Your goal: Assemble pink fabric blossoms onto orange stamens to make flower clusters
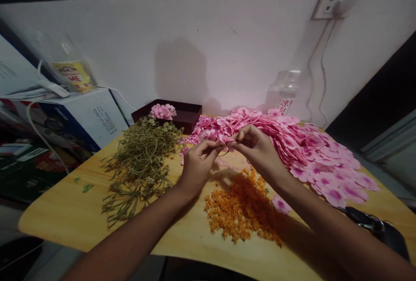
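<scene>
My left hand (197, 163) and my right hand (255, 145) meet above the middle of a yellow wooden table (65, 216). Both pinch a pink fabric flower (218, 138) held between the fingertips, with a thin stem running under it. Below the hands lies a heap of small orange flower centres (242, 209). A large pile of pink fabric petals (308, 155) spreads to the right and behind. A tangle of green stems (141, 164) lies to the left of my left hand.
A dark red shallow box (186, 114) at the back holds finished pink flowers (162, 111). A clear plastic bottle (286, 94) stands by the wall. Cardboard boxes (81, 116) and cables sit at left. A single pink petal (281, 205) and a dark object (373, 224) lie at right.
</scene>
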`<control>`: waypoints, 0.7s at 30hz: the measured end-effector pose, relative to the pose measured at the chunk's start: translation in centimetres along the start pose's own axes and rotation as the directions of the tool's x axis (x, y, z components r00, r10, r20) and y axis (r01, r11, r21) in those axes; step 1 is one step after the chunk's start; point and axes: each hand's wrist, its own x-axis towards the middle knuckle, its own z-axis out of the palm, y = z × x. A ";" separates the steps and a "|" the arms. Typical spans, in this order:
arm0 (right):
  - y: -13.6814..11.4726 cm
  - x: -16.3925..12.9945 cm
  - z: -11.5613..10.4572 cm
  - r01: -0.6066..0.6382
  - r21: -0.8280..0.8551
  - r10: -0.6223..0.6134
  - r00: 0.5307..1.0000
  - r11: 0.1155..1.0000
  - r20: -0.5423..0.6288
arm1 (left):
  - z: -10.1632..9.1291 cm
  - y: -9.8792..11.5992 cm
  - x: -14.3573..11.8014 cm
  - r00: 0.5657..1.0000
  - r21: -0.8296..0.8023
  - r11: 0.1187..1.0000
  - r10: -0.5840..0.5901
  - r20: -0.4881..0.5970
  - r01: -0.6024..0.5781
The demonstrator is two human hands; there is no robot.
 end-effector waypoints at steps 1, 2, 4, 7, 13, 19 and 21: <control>0.1 0.0 0.1 0.003 -0.011 -0.003 1.000 1.000 0.001 | -0.1 0.0 0.0 1.000 0.044 0.999 0.027 0.002 -0.027; 0.2 -0.1 0.1 0.005 -0.019 -0.005 1.000 1.000 0.001 | -0.1 0.0 0.1 0.999 0.085 0.995 0.049 0.007 -0.049; 0.5 -0.2 0.3 0.011 -0.037 -0.011 1.000 0.999 -0.004 | -0.2 0.0 0.1 0.997 0.150 0.986 0.074 0.019 -0.076; 0.8 -0.4 0.6 0.023 -0.084 -0.025 1.000 0.996 -0.019 | -0.3 -0.1 0.1 0.994 0.216 0.970 0.099 0.047 -0.107; 1.2 -0.7 0.9 0.037 -0.211 -0.051 0.997 0.977 -0.064 | -0.3 0.0 -0.1 0.978 0.370 0.906 0.198 0.062 -0.207; 1.3 -0.9 0.8 0.069 -0.292 -0.087 0.995 0.954 -0.048 | -0.3 0.1 -0.2 0.973 0.421 0.877 0.208 0.097 -0.230; 1.4 -0.9 0.7 0.077 -0.300 -0.095 0.994 0.951 -0.046 | -0.3 0.0 -0.2 0.971 0.437 0.868 0.211 0.110 -0.238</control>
